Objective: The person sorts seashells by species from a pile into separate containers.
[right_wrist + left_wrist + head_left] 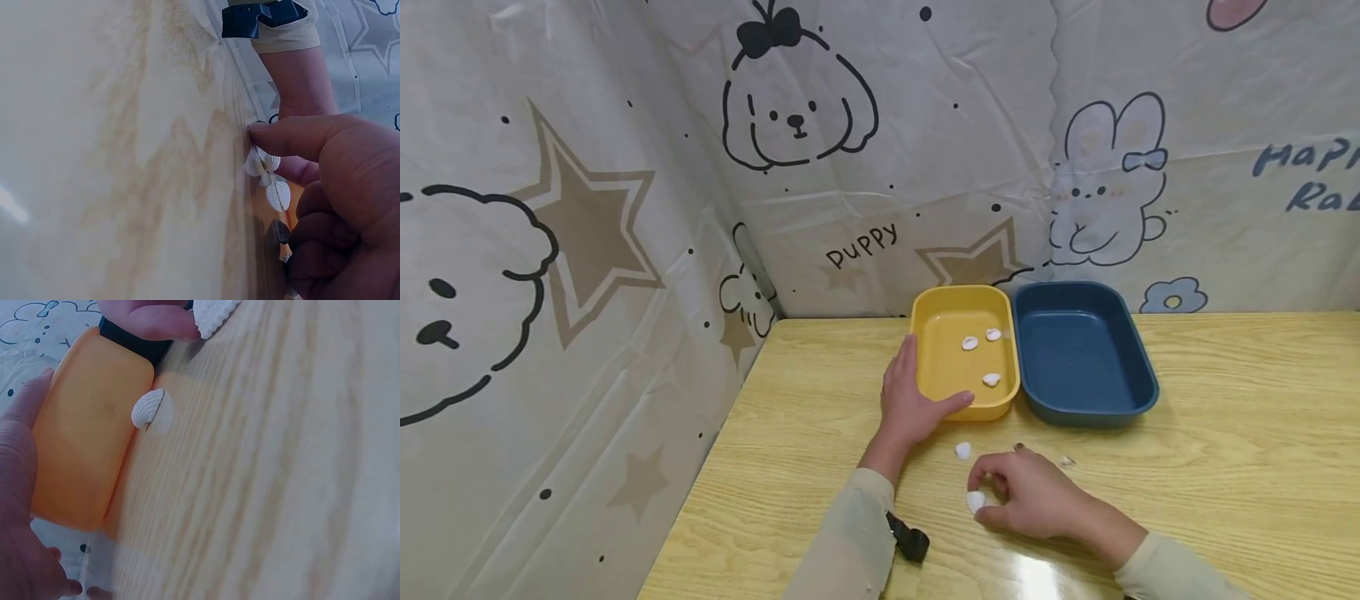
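My right hand (pixel 1037 497) pinches a white seashell (pixel 975 501) between thumb and forefinger, low over the table. In the left wrist view that shell (pixel 214 315) shows its ribs. Spread over the near left corner of the yellow tray (pixel 966 412), my left hand (pixel 916 408) has its thumb along the front rim and its fingers along the left side. Three white seashells (pixel 992 380) lie inside this tray. Another white seashell (pixel 962 451) sits on the wood between my hands; its ribbed back (pixel 147 409) appears in the left wrist view.
A dark blue tray (pixel 1086 414) stands against the yellow one's right side. Behind my right hand lie a small dark piece (pixel 1019 447) and a small pale piece (pixel 1067 461). Printed cloth (pixel 865 183) hangs behind the wooden table (pixel 1247 433).
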Motion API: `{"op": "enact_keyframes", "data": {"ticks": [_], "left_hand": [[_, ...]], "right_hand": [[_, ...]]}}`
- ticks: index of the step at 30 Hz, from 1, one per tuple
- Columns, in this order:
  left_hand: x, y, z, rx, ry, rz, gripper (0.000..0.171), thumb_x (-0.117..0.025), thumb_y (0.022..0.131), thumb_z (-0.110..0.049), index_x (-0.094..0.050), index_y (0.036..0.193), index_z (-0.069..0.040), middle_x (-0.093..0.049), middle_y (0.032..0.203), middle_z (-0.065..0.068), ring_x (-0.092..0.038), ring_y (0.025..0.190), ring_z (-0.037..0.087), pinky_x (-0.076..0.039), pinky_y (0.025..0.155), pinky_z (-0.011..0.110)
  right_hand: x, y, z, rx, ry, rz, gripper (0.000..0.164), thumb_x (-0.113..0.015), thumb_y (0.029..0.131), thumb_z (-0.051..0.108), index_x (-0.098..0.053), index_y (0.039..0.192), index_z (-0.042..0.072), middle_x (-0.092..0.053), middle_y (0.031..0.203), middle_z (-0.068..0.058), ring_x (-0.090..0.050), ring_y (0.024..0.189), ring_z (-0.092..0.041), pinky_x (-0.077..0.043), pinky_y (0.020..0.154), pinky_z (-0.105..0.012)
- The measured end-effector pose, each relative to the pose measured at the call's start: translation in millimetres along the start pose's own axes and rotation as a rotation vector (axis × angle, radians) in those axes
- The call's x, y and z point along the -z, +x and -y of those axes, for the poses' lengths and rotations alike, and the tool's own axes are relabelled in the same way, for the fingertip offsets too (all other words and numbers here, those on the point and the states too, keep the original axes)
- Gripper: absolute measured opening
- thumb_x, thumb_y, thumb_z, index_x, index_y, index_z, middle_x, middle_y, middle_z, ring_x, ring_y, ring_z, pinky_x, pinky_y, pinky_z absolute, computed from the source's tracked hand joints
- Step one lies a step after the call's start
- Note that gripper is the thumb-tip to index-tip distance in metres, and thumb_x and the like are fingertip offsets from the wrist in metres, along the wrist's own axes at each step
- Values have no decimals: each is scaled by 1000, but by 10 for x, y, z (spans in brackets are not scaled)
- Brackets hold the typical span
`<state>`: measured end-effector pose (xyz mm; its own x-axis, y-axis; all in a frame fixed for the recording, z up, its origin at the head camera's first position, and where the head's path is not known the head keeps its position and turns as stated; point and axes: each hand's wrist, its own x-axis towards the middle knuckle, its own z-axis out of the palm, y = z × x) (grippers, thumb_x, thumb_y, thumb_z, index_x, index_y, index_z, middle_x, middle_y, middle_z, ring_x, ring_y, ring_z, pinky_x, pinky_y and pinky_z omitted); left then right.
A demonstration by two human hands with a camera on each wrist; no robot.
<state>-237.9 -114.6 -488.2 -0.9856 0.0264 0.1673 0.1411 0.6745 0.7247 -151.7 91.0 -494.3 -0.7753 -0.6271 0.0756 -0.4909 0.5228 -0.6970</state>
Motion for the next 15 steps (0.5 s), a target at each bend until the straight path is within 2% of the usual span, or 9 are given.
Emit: {"op": "enact_keyframes", "data": {"ticks": [8, 15], "left_hand": [[6, 7, 10, -13, 13, 1, 127, -82, 67, -67, -11, 162, -23, -14, 165, -8, -16, 148, 24, -19, 116, 48], [2, 0, 7, 4, 14, 7, 127, -81, 66, -69, -10, 162, -24, -14, 165, -9, -15, 148, 25, -18, 116, 48]], "right_hand": [[4, 13, 14, 1, -28, -10, 22, -86, 77, 31, -67, 89, 29, -42, 57, 17, -40, 50, -2, -28, 102, -72], [0, 1, 16, -19, -1, -5, 23, -87, 76, 34, -67, 85, 28, -43, 55, 16, -42, 50, -2, -27, 103, -72]]}}
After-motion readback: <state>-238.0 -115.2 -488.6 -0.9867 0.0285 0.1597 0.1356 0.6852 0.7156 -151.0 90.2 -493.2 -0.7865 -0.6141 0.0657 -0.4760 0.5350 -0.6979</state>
